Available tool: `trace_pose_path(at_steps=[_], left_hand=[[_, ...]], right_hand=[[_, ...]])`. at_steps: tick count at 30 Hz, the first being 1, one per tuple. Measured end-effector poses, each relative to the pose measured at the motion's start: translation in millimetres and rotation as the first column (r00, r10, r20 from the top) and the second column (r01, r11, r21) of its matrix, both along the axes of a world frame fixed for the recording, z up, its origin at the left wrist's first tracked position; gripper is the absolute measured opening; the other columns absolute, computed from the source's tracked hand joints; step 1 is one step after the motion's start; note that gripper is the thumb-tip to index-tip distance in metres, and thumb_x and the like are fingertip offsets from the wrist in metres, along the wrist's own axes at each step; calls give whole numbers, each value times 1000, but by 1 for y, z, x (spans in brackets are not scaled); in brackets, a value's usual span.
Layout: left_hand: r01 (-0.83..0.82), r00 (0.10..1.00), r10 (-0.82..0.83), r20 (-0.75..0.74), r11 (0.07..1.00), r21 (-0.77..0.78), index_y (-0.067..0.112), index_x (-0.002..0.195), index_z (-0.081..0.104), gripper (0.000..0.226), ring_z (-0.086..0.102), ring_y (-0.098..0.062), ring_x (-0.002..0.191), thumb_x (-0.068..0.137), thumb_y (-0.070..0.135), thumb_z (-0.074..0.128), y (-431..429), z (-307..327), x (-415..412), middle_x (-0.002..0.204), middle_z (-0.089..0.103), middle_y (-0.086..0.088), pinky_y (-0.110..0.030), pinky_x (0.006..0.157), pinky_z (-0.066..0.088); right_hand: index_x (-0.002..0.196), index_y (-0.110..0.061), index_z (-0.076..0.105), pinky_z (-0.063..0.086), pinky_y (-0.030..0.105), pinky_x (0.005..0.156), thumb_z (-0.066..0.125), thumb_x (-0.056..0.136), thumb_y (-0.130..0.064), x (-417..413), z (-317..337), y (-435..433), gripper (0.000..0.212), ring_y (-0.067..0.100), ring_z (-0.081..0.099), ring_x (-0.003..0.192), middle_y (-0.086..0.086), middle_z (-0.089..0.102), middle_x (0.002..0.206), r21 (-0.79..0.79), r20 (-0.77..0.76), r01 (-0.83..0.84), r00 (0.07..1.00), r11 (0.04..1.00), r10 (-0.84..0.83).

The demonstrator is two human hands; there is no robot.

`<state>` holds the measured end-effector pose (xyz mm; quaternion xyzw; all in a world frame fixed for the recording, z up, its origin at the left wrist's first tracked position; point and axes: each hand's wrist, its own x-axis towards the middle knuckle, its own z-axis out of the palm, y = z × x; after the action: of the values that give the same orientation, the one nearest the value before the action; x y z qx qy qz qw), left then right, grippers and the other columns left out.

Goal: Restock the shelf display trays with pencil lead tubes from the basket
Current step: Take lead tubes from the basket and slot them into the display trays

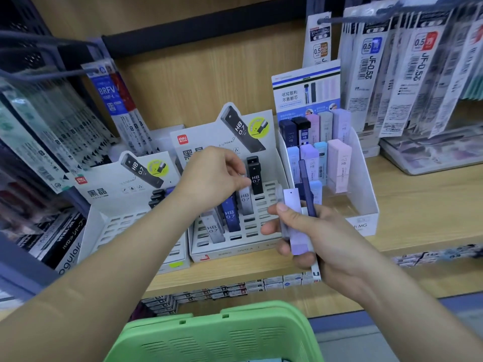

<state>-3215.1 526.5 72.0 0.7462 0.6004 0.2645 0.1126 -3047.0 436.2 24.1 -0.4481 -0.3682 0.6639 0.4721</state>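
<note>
Left hand [214, 176]: frame centre, fingers curled narrow, pinching the black tube [254, 176] from its left side.
Black tube: upright, long axis up-frame, seated in a rear slot of the middle tray [235, 253]; open slots lie just right and below.
Right hand [321, 241]: right of centre, fingers wrapped round lavender tubes [294, 220], ends pointing up-frame.
Coming move: probably the lavender tubes; the pastel tray [366, 205] sits just upper right, with the right hand nearer.
Basket [222, 335]: bottom edge, contents mostly hidden.

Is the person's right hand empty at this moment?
No, the right hand grips several lead tubes, pale lilac and dark blue ones.
</note>
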Motion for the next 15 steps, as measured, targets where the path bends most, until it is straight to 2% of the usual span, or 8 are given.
trace_pose_path(at_steps=[2,4,8,9,10,12,13,15], left_hand=[[-36,999,37,20,999,-4,22,86,69,19,60,-7,66,73,26,82,1,0,2,69,66,9,-22,68,46],[-53,997,54,-60,999,12,22,93,72,21,60,-6,71,76,30,80,0,2,2,70,64,13,-20,70,43],[-50,978,61,-201,997,60,23,100,74,23,58,-5,80,81,38,72,-9,8,3,85,67,12,-17,70,39],[-29,986,43,-163,996,84,25,98,74,20,57,-1,76,84,38,69,-14,10,4,84,67,16,-14,67,39],[13,998,-8,-56,997,79,26,96,74,16,57,1,73,87,37,66,-21,13,7,81,68,19,-9,64,39],[188,958,-171,228,981,-55,26,93,75,15,60,1,74,90,35,63,-38,19,15,83,72,11,-8,64,43],[284,928,-235,287,948,-141,25,92,74,15,59,-3,75,89,35,64,-45,21,19,85,73,3,-15,66,46],[364,917,-304,256,902,-230,24,87,74,9,55,-6,69,84,31,70,-51,22,24,81,71,-5,-26,64,47]], right_hand=[[112,-7,61,24,15,34,68,77,-32,-1,-1,1,44,13,49,46,8,72,78,10,-27,-5,1000,1000,6],[111,-5,63,24,15,34,69,72,-32,-2,-1,0,47,13,49,46,9,70,77,-2,-84,-18,996,1000,18],[103,-6,68,27,14,33,69,77,-26,-1,1,-1,34,13,52,51,9,65,73,-47,-230,-50,972,998,38],[102,-6,69,27,14,33,70,76,-26,-1,1,-1,33,13,52,52,8,63,72,-44,-240,-57,970,997,45],[102,-6,69,27,14,33,71,74,-26,-1,2,-2,34,13,52,52,7,62,70,-33,-231,-65,971,997,56],[105,-6,68,27,14,34,72,74,-26,-1,3,-3,37,13,53,54,6,61,69,-3,-173,-90,981,996,88],[105,-6,67,26,15,34,72,78,-25,-1,4,-4,33,13,53,54,6,61,69,9,-134,-108,985,994,108],[97,-10,65,26,15,34,69,85,-19,-2,6,-6,16,13,54,54,5,60,67,28,-60,-137,989,990,138]])
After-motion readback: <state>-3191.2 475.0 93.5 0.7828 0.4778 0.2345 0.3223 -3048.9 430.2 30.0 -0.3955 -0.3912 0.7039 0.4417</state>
